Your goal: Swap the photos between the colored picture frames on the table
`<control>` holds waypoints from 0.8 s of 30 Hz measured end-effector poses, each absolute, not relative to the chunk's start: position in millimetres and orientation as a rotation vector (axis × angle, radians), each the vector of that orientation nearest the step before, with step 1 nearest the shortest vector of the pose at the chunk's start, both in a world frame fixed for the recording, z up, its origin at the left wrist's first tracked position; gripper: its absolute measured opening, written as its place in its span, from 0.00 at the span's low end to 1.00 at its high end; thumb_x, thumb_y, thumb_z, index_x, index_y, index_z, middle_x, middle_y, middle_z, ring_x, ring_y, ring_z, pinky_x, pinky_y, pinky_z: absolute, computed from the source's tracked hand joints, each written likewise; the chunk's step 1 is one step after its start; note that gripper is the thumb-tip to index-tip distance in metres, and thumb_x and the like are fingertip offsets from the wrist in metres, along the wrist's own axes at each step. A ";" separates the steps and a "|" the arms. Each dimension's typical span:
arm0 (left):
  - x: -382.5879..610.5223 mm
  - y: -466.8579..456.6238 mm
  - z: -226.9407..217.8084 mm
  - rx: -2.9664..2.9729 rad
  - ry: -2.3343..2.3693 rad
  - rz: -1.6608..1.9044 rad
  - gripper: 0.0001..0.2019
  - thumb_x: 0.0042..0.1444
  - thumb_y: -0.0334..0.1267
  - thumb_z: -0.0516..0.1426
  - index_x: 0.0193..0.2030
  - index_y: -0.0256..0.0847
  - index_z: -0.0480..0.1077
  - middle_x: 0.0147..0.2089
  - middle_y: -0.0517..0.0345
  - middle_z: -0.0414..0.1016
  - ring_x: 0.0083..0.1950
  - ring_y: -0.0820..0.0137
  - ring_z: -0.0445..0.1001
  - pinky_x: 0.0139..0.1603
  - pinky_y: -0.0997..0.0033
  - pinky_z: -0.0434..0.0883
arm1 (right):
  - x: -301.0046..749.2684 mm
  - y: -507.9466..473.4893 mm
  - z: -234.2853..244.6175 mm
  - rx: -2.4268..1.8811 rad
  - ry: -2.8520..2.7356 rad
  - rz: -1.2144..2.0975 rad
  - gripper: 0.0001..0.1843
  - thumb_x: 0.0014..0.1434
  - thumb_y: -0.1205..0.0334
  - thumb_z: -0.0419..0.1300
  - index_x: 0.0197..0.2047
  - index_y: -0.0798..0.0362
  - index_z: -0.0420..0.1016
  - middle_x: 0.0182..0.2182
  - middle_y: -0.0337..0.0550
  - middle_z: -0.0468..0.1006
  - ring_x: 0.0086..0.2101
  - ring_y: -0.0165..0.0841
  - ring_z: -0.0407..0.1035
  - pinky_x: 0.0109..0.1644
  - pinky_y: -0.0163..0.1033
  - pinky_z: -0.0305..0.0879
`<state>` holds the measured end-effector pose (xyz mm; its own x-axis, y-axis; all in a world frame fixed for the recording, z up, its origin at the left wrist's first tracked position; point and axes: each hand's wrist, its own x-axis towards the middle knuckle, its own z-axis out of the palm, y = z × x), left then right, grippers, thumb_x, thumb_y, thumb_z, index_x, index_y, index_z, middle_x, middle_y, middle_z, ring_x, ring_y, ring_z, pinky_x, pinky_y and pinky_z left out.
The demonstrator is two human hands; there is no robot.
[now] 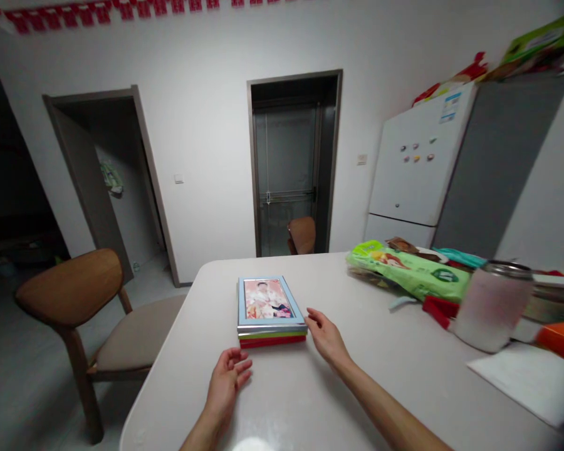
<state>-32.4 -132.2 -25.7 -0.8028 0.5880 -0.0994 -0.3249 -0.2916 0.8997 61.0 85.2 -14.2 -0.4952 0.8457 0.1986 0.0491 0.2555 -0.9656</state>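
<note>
A small stack of picture frames (269, 308) lies flat on the white table (310, 388), a silver-blue frame with a photo on top, green and red ones beneath. My right hand (326, 335) rests on the table with fingers stretched out, fingertips touching the stack's near right corner. My left hand (226, 376) hovers just in front of the stack's near edge, palm turned up, fingers loosely curled and apart, holding nothing.
A green snack bag (407, 269), a pinkish jar with a metal lid (493, 304), papers (526, 376) and other packets crowd the table's right side. A wooden chair (89, 313) stands at the left. A white fridge (423, 169) and two dark doorways are behind.
</note>
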 end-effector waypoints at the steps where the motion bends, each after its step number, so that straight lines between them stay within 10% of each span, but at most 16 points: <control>1: -31.8 -133.5 -25.8 0.341 1.382 2.129 0.13 0.36 0.30 0.58 0.33 0.40 0.64 0.36 0.55 0.69 0.37 0.68 0.71 0.38 0.69 0.66 | 61.4 84.7 -19.7 -0.839 -1.768 1.315 0.24 0.43 0.53 0.55 0.42 0.57 0.70 0.39 0.49 0.73 0.39 0.37 0.66 0.48 0.42 0.57; 9: -31.2 -140.1 -27.9 0.381 1.312 2.128 0.10 0.30 0.25 0.59 0.14 0.37 0.60 0.39 0.50 0.71 0.43 0.63 0.69 0.44 0.67 0.63 | 78.8 76.9 -46.1 -0.855 -1.629 1.460 0.28 0.47 0.49 0.50 0.49 0.55 0.63 0.47 0.48 0.68 0.43 0.36 0.65 0.42 0.37 0.63; 19: -31.4 -146.1 -26.5 0.421 1.258 2.144 0.09 0.31 0.27 0.60 0.15 0.37 0.61 0.43 0.48 0.70 0.46 0.62 0.67 0.44 0.68 0.62 | 76.8 73.5 -37.8 -0.843 -1.554 1.527 0.28 0.45 0.47 0.52 0.46 0.55 0.66 0.41 0.48 0.71 0.39 0.37 0.67 0.38 0.38 0.64; 24: -29.6 -145.0 -26.9 0.426 1.275 2.205 0.11 0.34 0.29 0.61 0.16 0.38 0.59 0.28 0.61 0.68 0.30 0.75 0.67 0.37 0.76 0.63 | 67.5 80.7 -16.1 -0.994 -1.614 1.572 0.29 0.45 0.46 0.50 0.47 0.54 0.65 0.43 0.49 0.70 0.40 0.37 0.67 0.33 0.36 0.63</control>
<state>-29.6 -145.0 -26.9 -0.7973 0.6036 -0.0017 -0.3027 -0.3974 0.8663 67.5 80.7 -16.1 -0.4886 0.8713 -0.0465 0.0694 -0.0143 -0.9975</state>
